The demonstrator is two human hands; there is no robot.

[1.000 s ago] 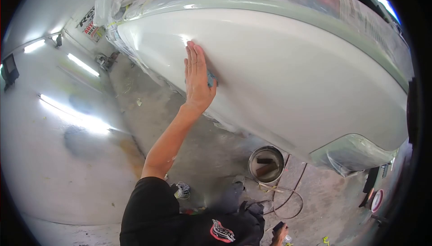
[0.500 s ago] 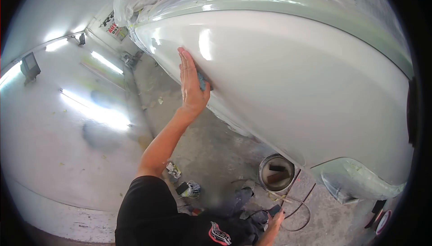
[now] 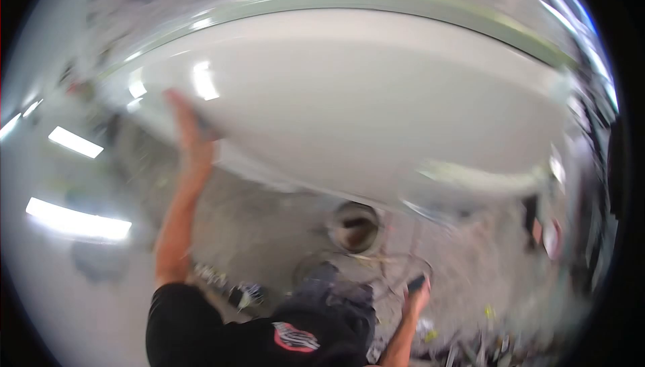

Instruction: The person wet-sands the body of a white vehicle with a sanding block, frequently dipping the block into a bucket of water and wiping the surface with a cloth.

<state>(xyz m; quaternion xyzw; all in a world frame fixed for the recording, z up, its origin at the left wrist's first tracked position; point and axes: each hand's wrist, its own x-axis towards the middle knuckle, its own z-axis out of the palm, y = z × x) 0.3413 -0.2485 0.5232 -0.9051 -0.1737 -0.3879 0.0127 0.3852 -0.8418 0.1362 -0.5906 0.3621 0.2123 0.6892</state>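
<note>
A large glossy white panel (image 3: 349,92) fills the upper middle of the view. Against its lower left edge rests my left hand (image 3: 193,132), fingers pointing up; a small dark blue-grey pad (image 3: 204,125) shows between thumb and palm, blurred by motion. Lower right, away from the panel, my right hand (image 3: 418,293) is closed on a dark block (image 3: 416,282).
Below the panel a round bucket (image 3: 354,227) with dark items inside stands on the concrete floor (image 3: 269,222). A thin hose loops beside it. Bright lamps (image 3: 79,220) line the left wall. Rolls of tape (image 3: 551,239) appear at right; clutter lies along the bottom right.
The view has swung to the right, so the panel, bucket and my left hand appear further left. My right hand with the dark block now shows higher in view. Both hands keep their hold.
</note>
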